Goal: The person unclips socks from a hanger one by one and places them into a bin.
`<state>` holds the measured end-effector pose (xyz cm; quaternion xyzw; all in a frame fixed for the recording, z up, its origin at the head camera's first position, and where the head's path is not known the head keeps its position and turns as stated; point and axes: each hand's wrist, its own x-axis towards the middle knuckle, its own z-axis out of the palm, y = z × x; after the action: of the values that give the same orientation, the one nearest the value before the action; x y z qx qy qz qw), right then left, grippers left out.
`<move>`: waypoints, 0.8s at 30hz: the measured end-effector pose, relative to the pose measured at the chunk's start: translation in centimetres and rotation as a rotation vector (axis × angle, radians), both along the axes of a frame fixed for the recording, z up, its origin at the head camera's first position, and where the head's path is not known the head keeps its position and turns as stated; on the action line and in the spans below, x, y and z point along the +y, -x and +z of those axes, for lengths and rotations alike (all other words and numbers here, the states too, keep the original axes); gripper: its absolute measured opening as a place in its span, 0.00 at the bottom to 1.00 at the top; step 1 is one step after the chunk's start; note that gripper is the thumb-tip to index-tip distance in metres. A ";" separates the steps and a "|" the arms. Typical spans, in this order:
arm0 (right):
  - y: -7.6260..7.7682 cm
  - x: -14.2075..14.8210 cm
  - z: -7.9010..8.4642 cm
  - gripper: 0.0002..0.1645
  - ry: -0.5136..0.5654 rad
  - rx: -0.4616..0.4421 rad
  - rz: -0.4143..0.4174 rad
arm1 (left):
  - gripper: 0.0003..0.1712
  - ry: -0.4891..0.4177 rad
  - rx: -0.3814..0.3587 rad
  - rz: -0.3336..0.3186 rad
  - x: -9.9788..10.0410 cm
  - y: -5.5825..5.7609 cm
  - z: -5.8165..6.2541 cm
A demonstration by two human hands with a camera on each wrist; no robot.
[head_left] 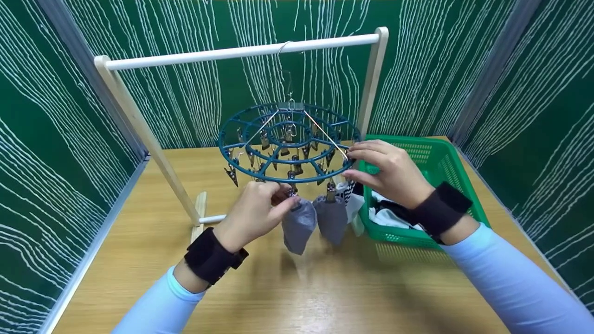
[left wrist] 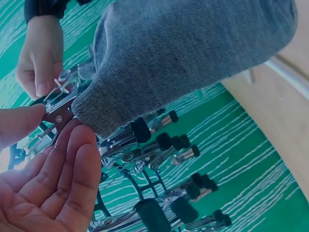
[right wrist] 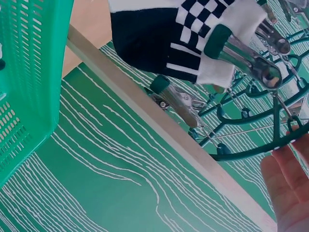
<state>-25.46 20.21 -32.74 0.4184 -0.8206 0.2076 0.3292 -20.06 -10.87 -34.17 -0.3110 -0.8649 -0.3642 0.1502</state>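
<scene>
A round dark green clip hanger hangs from the rack's bar. My left hand pinches a metal clip at the hanger's front edge, thumb on one side and fingers on the other. A grey sock hangs from that clip, its cuff at the clip's mouth. Beside it, a second grey sock hangs from another clip. With the hanger's right rim between thumb and fingers, my right hand holds on near the cord. A black-and-white checkered sock hangs clipped near that hand.
A wooden rack with a white bar stands on the table. Behind the right hand sits a green basket with black and white cloth items inside. Several other clips dangle under the hanger. Green walls with white lines surround the table.
</scene>
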 end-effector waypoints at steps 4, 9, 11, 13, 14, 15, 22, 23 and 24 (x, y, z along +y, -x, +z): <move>-0.9 0.1 -0.6 0.22 0.042 0.009 -0.013 | 0.09 -0.014 0.013 0.004 0.0 0.1 -0.2; -2.5 -0.4 -1.8 0.18 0.086 0.018 0.008 | 0.09 -0.026 0.005 0.009 0.0 0.1 -0.3; -3.2 -0.7 -2.3 0.16 0.090 0.007 0.019 | 0.10 -0.025 0.008 0.012 0.0 0.1 -0.4; -3.9 -1.0 -2.9 0.13 0.093 -0.020 0.026 | 0.10 -0.021 0.015 0.014 0.0 0.0 -0.4; -4.2 -1.2 -3.2 0.12 0.095 -0.036 0.030 | 0.10 -0.019 0.019 0.015 0.0 0.0 -0.4; -4.5 -1.5 -3.5 0.11 0.094 -0.057 0.036 | 0.10 -0.017 0.027 0.016 0.0 0.0 -0.5; -5.9 -3.1 -6.3 0.11 0.056 -0.245 0.030 | 0.10 -0.022 0.065 0.031 0.2 0.0 -0.6; -5.9 -3.2 -6.7 0.12 0.051 -0.275 0.020 | 0.10 -0.025 0.066 0.033 0.3 0.1 -0.6; -6.0 -3.4 -7.1 0.12 0.046 -0.306 0.010 | 0.10 -0.032 0.066 0.033 0.3 0.1 -0.7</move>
<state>-19.46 16.79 -39.84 0.3784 -0.8542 0.2891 0.2086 -20.14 -10.58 -34.82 -0.3062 -0.8586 -0.3649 0.1897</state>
